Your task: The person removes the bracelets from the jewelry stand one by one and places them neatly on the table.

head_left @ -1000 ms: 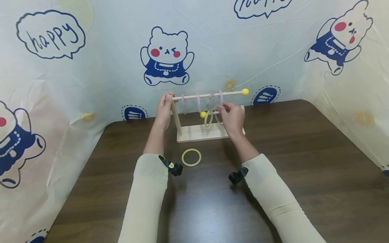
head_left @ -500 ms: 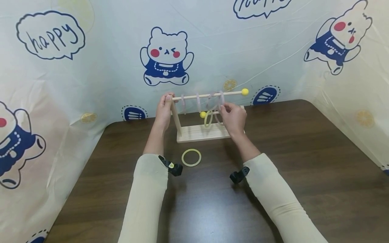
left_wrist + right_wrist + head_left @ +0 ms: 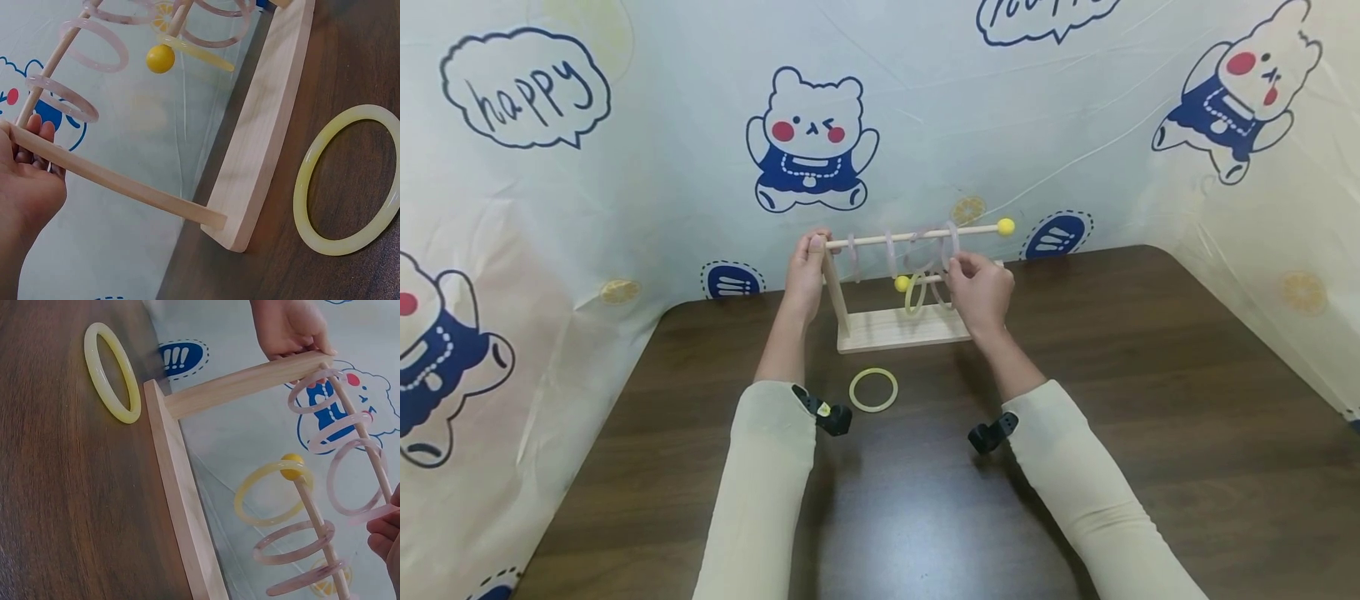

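Note:
A wooden bangle stand [image 3: 895, 331] stands on the table, with an upper rod [image 3: 868, 240] and a shorter lower rod. My left hand [image 3: 805, 275] grips the top of its left post [image 3: 836, 293], where the upper rod begins. Several pale pink and purplish bangles hang along that rod. Thumb and fingers of my right hand [image 3: 982, 293] pinch the rightmost pink bangle [image 3: 955, 239], which is around the rod short of its yellow end ball [image 3: 1006, 227]. A yellow bangle [image 3: 265, 521] and two purplish ones hang on the lower rod. My right hand covers the stand's right side in the head view.
Another yellow bangle [image 3: 300, 194] lies flat on the brown table [image 3: 1150, 417], in front of the stand's base. A cloth backdrop [image 3: 925, 108] printed with bears rises behind the table's far edge. The lower rod's yellow ball [image 3: 902, 283] points left.
My right hand has slid slightly right along the upper rod with the pinched pink bangle. The left hand keeps its hold on the post.

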The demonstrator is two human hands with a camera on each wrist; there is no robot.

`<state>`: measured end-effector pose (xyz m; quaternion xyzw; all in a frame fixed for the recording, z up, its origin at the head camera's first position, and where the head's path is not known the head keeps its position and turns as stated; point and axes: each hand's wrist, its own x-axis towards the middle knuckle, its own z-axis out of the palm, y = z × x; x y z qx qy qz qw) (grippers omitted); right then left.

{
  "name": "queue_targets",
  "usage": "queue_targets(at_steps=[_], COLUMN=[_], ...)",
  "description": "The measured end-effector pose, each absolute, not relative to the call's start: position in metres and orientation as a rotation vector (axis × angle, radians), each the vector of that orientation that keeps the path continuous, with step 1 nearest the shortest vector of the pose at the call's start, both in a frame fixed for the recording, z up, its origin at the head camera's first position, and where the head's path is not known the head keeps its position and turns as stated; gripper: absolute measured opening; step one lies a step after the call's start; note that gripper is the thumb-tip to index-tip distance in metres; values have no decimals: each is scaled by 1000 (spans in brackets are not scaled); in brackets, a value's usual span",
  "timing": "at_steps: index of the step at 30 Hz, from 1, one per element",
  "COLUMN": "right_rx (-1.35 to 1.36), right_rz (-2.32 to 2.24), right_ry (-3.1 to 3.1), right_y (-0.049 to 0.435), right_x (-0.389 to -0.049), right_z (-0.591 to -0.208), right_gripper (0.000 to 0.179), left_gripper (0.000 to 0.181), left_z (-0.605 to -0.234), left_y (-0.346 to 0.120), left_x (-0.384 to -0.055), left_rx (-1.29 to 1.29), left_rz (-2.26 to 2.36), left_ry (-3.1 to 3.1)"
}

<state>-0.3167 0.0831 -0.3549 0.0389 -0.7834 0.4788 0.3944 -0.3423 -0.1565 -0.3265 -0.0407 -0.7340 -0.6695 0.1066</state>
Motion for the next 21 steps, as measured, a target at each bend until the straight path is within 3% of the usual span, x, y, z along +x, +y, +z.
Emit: queue_targets(at_steps=[21], right_rx=[93], right_rz=[1211], right_ry=[-1897], right_y=[92], right_x=[-317], right_z=[-346], right_gripper=[13], left_gripper=[43], left_z=[-327], left_y=[-156], left_x=[-342], left_rx=[-96], left_rz=[-1961], left_ry=[-2177])
